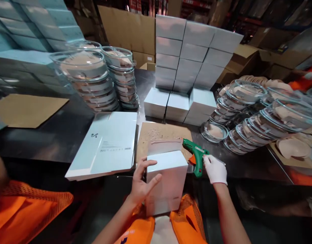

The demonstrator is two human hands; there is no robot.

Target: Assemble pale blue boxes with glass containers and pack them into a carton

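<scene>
My bare left hand (141,183) grips the left side of a white cardboard box (168,179) that stands at the near table edge, against my orange vest. My right hand (215,168), in a white glove, is shut on the handle of a green glue gun (195,154) with an orange trigger. The gun's nozzle points left, just above the box's back flap. A brown cardboard sheet (158,134) speckled with glue lies under the box and the gun.
Flat unfolded white boxes (107,144) lie left of the box. A stack of finished white boxes (188,64) rises behind. Stacked glass bowls stand at the back left (95,78) and the right (260,112). Another person's orange sleeve (21,206) is at the lower left.
</scene>
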